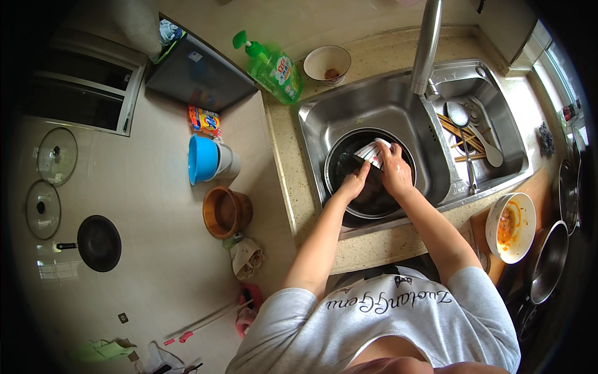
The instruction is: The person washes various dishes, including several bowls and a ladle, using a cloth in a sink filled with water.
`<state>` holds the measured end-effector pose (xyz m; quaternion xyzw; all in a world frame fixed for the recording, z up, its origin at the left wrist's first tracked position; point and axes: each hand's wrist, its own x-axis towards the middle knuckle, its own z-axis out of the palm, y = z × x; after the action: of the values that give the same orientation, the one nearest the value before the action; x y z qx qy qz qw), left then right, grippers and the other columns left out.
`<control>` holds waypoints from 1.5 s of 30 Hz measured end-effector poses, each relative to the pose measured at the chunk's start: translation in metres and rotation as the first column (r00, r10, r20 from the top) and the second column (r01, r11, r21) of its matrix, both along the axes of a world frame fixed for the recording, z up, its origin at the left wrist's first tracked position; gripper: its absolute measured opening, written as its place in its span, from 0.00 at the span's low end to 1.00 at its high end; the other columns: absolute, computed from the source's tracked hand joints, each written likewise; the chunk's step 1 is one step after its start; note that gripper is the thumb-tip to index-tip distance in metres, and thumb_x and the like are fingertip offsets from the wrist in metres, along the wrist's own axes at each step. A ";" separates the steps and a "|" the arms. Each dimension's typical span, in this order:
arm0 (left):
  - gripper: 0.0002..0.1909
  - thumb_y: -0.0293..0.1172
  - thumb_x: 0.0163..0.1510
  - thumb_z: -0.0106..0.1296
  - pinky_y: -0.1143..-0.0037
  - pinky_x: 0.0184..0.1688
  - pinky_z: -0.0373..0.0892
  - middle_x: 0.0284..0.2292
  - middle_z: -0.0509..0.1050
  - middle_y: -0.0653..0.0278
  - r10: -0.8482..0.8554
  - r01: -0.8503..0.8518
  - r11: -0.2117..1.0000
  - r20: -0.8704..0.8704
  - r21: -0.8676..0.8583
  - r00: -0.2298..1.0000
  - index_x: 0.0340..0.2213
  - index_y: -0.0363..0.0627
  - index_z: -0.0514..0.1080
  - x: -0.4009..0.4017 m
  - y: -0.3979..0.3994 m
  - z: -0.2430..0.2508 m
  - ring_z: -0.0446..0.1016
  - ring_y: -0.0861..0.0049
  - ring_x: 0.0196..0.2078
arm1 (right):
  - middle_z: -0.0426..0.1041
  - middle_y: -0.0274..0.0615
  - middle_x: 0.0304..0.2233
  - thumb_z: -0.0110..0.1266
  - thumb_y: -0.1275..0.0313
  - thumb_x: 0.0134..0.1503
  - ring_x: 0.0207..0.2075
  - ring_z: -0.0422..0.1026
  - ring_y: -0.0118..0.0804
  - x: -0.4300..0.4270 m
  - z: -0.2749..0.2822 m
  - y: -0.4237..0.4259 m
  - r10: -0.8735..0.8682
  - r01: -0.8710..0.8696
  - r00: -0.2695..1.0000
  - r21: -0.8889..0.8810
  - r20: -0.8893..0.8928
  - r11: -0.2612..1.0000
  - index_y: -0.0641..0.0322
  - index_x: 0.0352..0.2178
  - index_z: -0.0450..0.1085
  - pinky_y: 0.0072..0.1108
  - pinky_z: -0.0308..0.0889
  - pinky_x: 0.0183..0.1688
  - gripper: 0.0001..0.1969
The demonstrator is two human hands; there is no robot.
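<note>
Both hands meet over a dark round pan (343, 201) that stands in the large steel sink basin (387, 100). Between them they grip a tilted white bowl (366, 152) with dark stripes and red marks. My right hand (396, 170) has its fingers over the bowl's upper right side. My left hand (355, 182) touches its lower edge with the thumb up; its other fingers are partly hidden. Dark water seems to lie in the pan. The tall steel faucet (426, 51) rises behind the basin.
A green pump bottle (275, 72) and a stained bowl (327, 63) stand behind the sink. Chopsticks (451, 126), a ladle (459, 114) and a pale rice paddle (491, 152) lie in the small basin. Right of me are a sauce-smeared bowl (525, 229) on a wooden board (539, 189) and a frying pan (549, 266).
</note>
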<state>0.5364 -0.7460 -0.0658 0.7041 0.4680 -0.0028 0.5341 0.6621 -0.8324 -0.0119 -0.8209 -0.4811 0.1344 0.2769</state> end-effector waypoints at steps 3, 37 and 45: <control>0.39 0.65 0.49 0.32 0.71 0.48 0.56 0.44 0.67 0.52 0.293 -0.235 0.949 0.316 -0.209 0.903 0.45 0.41 0.64 -0.004 -0.012 0.028 0.64 0.65 0.46 | 0.56 0.60 0.47 0.45 0.82 0.42 0.35 0.69 0.56 0.002 0.001 0.000 -0.034 0.023 0.996 0.136 0.083 0.990 0.49 0.49 0.55 0.36 0.67 0.34 0.30; 0.17 0.17 0.48 0.47 0.75 0.48 0.63 0.40 0.70 0.61 0.445 -0.041 0.856 0.695 -0.515 0.565 0.42 0.39 0.65 -0.046 -0.030 0.077 0.69 0.76 0.43 | 0.66 0.48 0.44 0.53 0.70 0.43 0.45 0.66 0.45 -0.025 -0.090 0.023 0.772 -0.740 0.634 -0.255 0.043 0.622 0.58 0.41 0.66 0.28 0.64 0.45 0.20; 0.15 0.17 0.50 0.46 0.77 0.48 0.62 0.41 0.69 0.62 0.364 -0.108 0.912 0.658 -0.396 0.659 0.41 0.37 0.63 -0.053 -0.033 0.061 0.67 0.79 0.44 | 0.71 0.53 0.28 0.52 0.69 0.39 0.33 0.70 0.49 0.039 -0.046 0.019 0.224 -0.285 0.891 -0.101 -0.396 0.953 0.69 0.30 0.69 0.27 0.66 0.37 0.16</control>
<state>0.4837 -0.7789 -0.0046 0.4832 0.3026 0.2669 0.7770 0.7014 -0.8139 -0.0577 -0.7281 -0.5098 0.3632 0.2793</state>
